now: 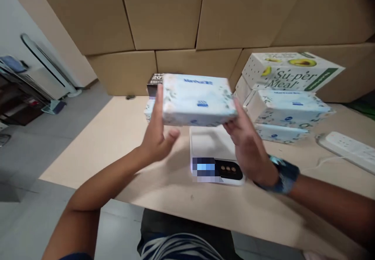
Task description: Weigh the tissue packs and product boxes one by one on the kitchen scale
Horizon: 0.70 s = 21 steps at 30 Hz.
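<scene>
A pale blue tissue pack (197,99) hangs level in the air above a small white scale (215,156) on the wooden table (117,142). My left hand (156,137) grips its left end, thumb up along the side. My right hand (249,146) holds its right end from below with curled fingers; a blue watch is on that wrist. Part of the scale's platform is hidden by the pack and my hands.
A stack of similar tissue packs (285,115) and a white avocado-print box (288,70) stand at the right. More packs and a dark box (154,82) lie behind the held pack. A white power strip (348,148) lies far right. Large cardboard boxes (164,17) wall the back.
</scene>
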Available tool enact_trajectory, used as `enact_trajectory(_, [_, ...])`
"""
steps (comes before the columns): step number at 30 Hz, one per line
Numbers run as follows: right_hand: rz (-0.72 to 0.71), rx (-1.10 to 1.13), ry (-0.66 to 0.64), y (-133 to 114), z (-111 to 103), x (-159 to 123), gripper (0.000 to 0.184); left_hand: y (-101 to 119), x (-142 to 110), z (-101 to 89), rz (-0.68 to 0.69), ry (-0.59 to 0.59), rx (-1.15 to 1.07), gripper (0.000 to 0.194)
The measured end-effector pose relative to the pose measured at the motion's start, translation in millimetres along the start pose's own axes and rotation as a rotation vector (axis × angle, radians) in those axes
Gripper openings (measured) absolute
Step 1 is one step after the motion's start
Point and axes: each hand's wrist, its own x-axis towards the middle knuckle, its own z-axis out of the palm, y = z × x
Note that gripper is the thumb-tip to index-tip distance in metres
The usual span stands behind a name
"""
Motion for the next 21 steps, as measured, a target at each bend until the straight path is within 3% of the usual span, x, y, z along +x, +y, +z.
enact_trajectory(3, [0.03,-0.136,-0.143,17,27,67,0.104,-29,10,-34.5,-0.302,0.116,0.058,0.09])
enact_trajectory(7, [0.109,-0.413,-0.413,56,50,115,0.123,-83,-6,-44.9,-0.603,0.096,0.116,0.099])
enact_trajectory(10, [0.112,-0.511,-0.463,75,55,123,0.113,-106,-21,-39.5,-0.717,0.027,0.129,0.081])
enact_trajectory(14, [0.087,-0.635,-0.453,77,60,130,0.097,-114,-27,-39.2,-0.819,-0.022,0.192,0.057])
enact_trajectory(18, [0.053,-0.722,-0.451,72,67,136,0.09,-117,-23,-44.0,-0.858,-0.026,0.259,0.049])
enact_trajectory(21, [-0.007,-0.764,-0.458,69,58,127,0.085,-119,-19,-43.8,-0.815,0.023,0.296,0.051])
